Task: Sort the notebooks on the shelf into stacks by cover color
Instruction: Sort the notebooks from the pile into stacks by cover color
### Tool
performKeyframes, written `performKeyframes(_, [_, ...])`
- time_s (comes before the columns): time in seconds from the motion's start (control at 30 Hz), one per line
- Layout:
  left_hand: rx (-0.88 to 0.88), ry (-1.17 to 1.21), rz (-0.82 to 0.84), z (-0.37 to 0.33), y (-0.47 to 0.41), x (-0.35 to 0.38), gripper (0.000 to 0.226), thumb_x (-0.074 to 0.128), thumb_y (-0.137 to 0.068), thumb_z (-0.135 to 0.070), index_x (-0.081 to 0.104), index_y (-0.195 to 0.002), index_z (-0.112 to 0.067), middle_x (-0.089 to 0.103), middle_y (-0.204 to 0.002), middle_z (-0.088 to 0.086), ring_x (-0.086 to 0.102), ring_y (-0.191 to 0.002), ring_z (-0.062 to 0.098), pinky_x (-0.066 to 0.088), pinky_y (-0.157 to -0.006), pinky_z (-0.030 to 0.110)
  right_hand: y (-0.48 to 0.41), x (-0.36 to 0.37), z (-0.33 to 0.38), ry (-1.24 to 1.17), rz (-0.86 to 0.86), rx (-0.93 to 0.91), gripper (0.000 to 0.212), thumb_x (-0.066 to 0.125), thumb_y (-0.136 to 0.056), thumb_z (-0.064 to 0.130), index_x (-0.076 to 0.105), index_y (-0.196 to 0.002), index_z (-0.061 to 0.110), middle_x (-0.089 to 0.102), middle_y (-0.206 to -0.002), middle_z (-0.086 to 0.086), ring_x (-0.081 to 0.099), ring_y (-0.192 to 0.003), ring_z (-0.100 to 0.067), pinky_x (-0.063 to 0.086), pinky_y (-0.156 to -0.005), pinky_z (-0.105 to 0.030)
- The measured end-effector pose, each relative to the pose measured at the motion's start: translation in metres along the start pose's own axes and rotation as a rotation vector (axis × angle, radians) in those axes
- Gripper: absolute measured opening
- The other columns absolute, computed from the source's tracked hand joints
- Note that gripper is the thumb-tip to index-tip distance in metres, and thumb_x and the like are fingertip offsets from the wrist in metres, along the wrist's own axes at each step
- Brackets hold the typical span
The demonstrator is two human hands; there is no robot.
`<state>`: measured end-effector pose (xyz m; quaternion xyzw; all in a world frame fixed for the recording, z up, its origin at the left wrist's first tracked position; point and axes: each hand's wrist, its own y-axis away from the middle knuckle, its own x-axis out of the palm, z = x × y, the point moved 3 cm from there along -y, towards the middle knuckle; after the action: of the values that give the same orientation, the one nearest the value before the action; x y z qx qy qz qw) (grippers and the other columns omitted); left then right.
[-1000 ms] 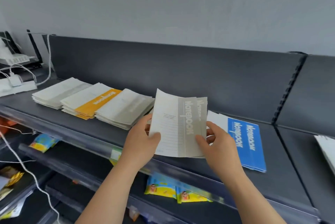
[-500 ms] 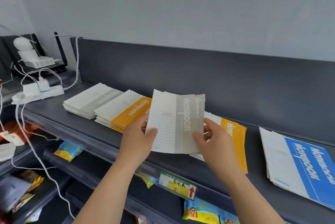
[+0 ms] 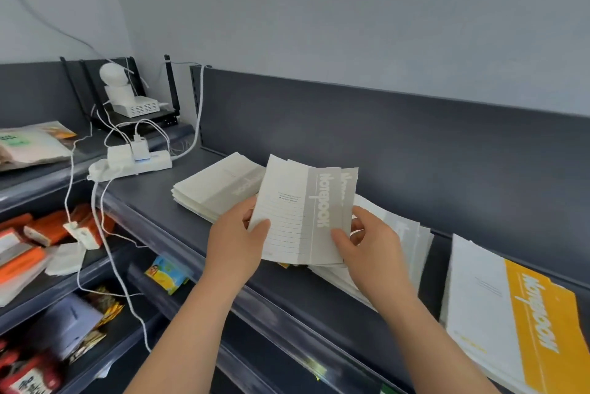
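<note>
I hold a few grey-banded notebooks [image 3: 306, 211] fanned upright above the dark shelf [image 3: 150, 199]. My left hand [image 3: 234, 242] grips their left edge, thumb on the front cover. My right hand [image 3: 367, 243] pinches their lower right corner. A grey-cover stack [image 3: 217, 186] lies on the shelf just left of and behind the held ones. Another grey-white stack [image 3: 405, 240] lies behind my right hand. An orange-banded stack [image 3: 517, 320] lies at the far right.
A white power strip [image 3: 134, 164] with cables sits at the shelf's left end, a router and white device [image 3: 131, 100] behind it. The shelf's back panel [image 3: 415, 151] rises close behind the stacks. Lower shelves hold packets and orange boxes [image 3: 48, 231].
The view has swung left along the shelf: the blue stack has left the frame and the power strip has come in. Both hands still hold the grey notebooks, now nearer the leftmost grey stack.
</note>
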<state>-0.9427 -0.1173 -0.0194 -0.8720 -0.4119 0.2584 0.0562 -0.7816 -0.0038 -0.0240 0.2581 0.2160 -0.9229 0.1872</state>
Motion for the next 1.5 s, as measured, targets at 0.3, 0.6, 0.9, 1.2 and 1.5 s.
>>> performKeyframes(0.3, [0.063,-0.064,0.058,0.056,-0.096,-0.064,0.031,0.053,-0.091,-0.006,0.062,-0.102,-0.033,0.064,-0.092,-0.023,0.061,-0.090,0.003,0.043,-0.065,0.012,-0.051,0.103,0.047,0.027,-0.052,0.072,0.033,0.059,-0.090,0.032,0.054,-0.123,0.031,0.065,-0.101,0.010,0.061,-0.078,-0.008,0.056,-0.070,-0.028])
performKeyframes(0.6, [0.099,-0.191,0.158,0.108,-0.173,-0.097,0.029,0.053,-0.089,-0.009,0.065,-0.105,-0.031,0.068,-0.092,-0.017,0.062,-0.086,0.012,0.053,-0.075,0.034,-0.090,0.174,0.072,0.327,-0.096,0.144,0.023,0.051,-0.088,0.040,0.060,-0.105,0.026,0.065,-0.091,0.009,0.058,-0.087,-0.016,0.035,-0.087,-0.031])
performKeyframes(0.9, [0.102,-0.282,0.208,0.145,-0.198,-0.095,0.021,0.054,-0.088,-0.014,0.062,-0.098,-0.031,0.065,-0.088,-0.012,0.058,-0.087,0.019,0.051,-0.073,0.036,-0.103,0.199,0.076,0.615,-0.013,0.151,0.025,0.046,-0.091,0.045,0.052,-0.080,0.023,0.060,-0.082,0.005,0.055,-0.087,-0.019,0.033,-0.091,-0.036])
performKeyframes(1.2, [0.212,-0.474,0.152,0.139,-0.197,-0.100,0.031,0.055,-0.094,-0.019,0.057,-0.124,-0.015,0.053,-0.125,0.002,0.045,-0.108,0.024,0.041,-0.085,0.030,-0.098,0.192,0.082,0.516,-0.077,0.123,0.036,0.053,-0.091,0.042,0.059,-0.124,0.030,0.059,-0.122,0.005,0.052,-0.110,-0.016,0.035,-0.099,-0.032])
performKeyframes(1.5, [0.429,-0.285,0.237,0.082,-0.154,-0.078,0.036,0.050,-0.096,-0.029,0.057,-0.129,-0.018,0.056,-0.128,-0.005,0.046,-0.119,0.014,0.030,-0.096,0.018,-0.062,0.144,0.087,0.539,-0.230,0.091,0.040,0.050,-0.094,0.038,0.054,-0.131,0.024,0.052,-0.136,0.008,0.051,-0.121,-0.011,0.040,-0.098,-0.022])
